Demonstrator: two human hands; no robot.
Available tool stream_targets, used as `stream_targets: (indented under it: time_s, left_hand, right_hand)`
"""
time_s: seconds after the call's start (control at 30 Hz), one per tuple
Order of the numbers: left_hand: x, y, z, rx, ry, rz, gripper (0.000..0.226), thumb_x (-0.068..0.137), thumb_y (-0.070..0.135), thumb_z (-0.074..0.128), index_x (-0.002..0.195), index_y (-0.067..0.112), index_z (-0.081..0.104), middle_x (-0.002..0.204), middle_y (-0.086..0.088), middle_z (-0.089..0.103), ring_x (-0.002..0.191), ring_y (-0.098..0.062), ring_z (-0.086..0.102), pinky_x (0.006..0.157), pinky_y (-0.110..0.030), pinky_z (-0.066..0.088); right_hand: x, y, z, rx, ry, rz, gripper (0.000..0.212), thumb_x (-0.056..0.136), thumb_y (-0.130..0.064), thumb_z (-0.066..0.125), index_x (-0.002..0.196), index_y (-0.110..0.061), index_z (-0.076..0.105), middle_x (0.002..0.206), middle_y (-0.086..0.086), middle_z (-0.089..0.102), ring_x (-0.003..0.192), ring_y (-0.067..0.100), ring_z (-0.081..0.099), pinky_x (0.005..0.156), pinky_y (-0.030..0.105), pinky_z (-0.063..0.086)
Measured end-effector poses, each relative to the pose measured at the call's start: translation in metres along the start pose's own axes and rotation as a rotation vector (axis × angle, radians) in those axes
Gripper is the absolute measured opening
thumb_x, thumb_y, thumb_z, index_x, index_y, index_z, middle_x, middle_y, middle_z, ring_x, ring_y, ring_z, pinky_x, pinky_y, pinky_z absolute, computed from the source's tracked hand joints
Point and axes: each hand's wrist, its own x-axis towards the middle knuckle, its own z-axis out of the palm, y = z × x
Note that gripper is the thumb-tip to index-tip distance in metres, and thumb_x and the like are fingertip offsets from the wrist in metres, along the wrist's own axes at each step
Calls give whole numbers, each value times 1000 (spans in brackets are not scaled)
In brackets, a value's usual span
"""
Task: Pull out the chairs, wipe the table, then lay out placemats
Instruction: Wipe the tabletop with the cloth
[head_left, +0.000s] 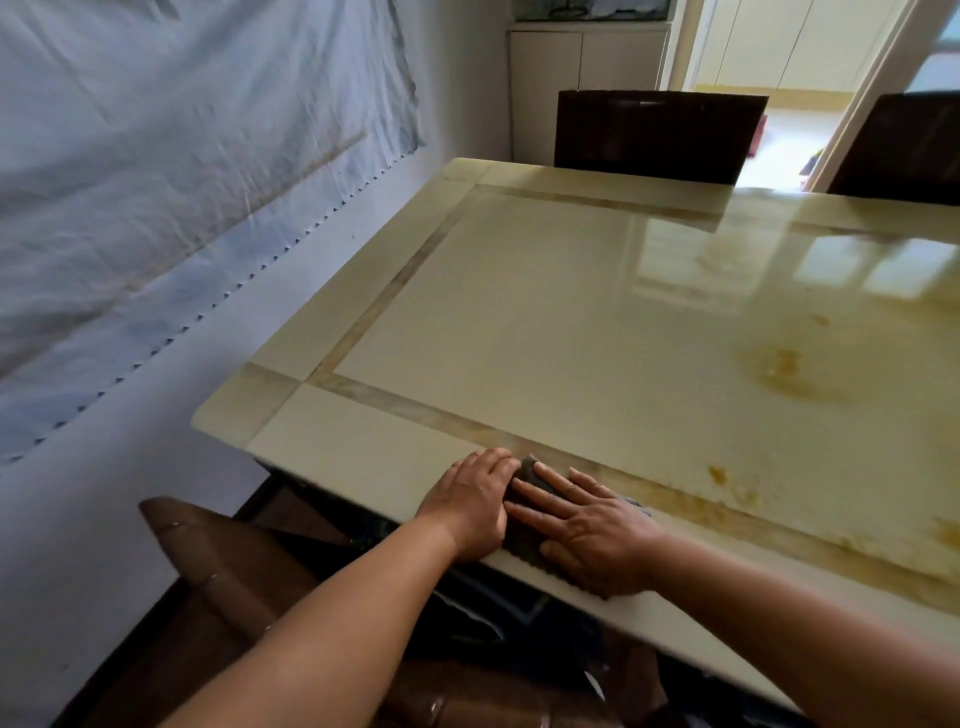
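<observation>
Wiping is clearly the step in hand, and the table (519, 291) is the big player: a glossy cream top with a tan inlaid border, so I'd guess it's hard and slick, and a rag should glide with little drag. Yellow-brown stains (784, 376) sit toward the right, well apart from the hands, more along the near right edge. Two dark chairs (657, 132) stand at the far side, and a brown one (218, 561) sits near left, below the table corner.

The dark grey cloth (524, 525) lies at the near edge, soft and limp by the look of it, so pressing it flat probably beats pinching. The right hand (587, 530) lies flat on it, fingers straight and spread. The left hand (472, 501) rests just beside, fingers curled at the cloth's edge; can't tell if it's actually gripping.
</observation>
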Motion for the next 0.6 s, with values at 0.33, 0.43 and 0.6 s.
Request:
stream_targets:
  time_s: [0.33,0.43,0.6]
  left_hand:
    - [12,43,20,78,-7,189,52,96,34,37,145,21,25,156,0,19,143,-18,15,117,-33,12]
    - [29,54,25,47,77,152,49,97,32,35,144,21,27,153,0,24,142,-18,19,116,-31,10]
    - [73,74,27,-17,91,63,50,100,27,27,148,25,14,158,5,11,145,-10,6,117,-31,2]
  right_hand:
    - [-65,30,15,62,2,105,53,88,-61,-7,139,-52,-15,152,-21,-20,139,16,-32,111,30,-20]
    - [-61,47,13,90,23,149,69,72,-66,-21,139,-51,-13,152,-23,-18,140,15,-28,111,29,-20]
    - [-49,99,-1,94,62,257,61,81,-59,-9,141,-50,-13,150,-26,-21,142,11,-25,114,29,-18]
